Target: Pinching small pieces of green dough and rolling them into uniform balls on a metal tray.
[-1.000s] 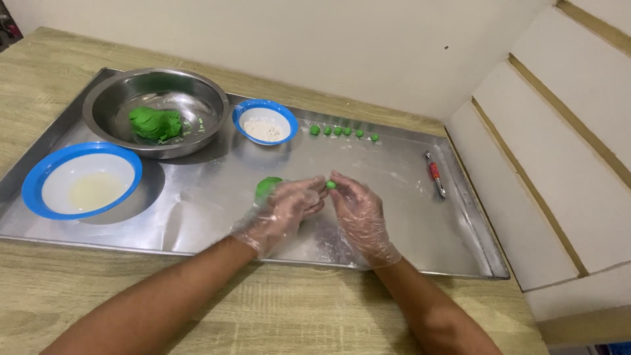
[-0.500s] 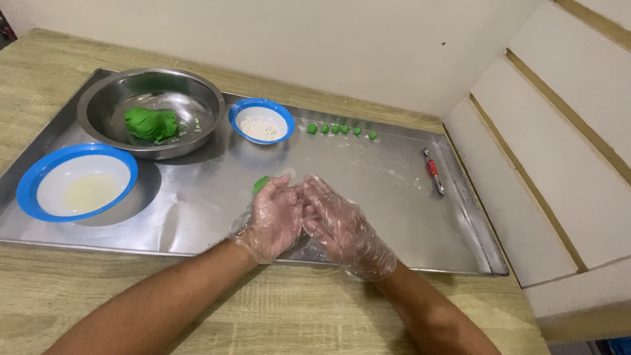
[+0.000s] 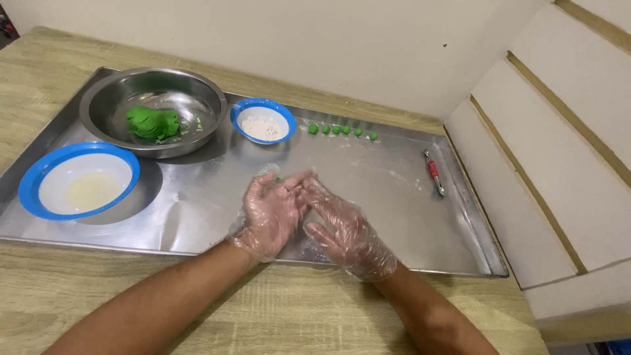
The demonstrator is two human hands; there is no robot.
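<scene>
Together, gloved hands [image 3: 305, 213] palm-to-palm above tray [image 3: 394, 197].

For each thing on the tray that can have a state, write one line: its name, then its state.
Steel bowl: holds a green dough lump.
Small blue bowl: holds white powder.
Large blue bowl: holds pale liquid.
Dough balls: rolled, in a row.
Left hand, right hand: gloved, pressed together.

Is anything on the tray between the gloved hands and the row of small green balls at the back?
Nothing visible. The left hand and right hand are pressed together over the tray; bare metal runs from them to the green balls. The small bowl sits off to the left.
</scene>
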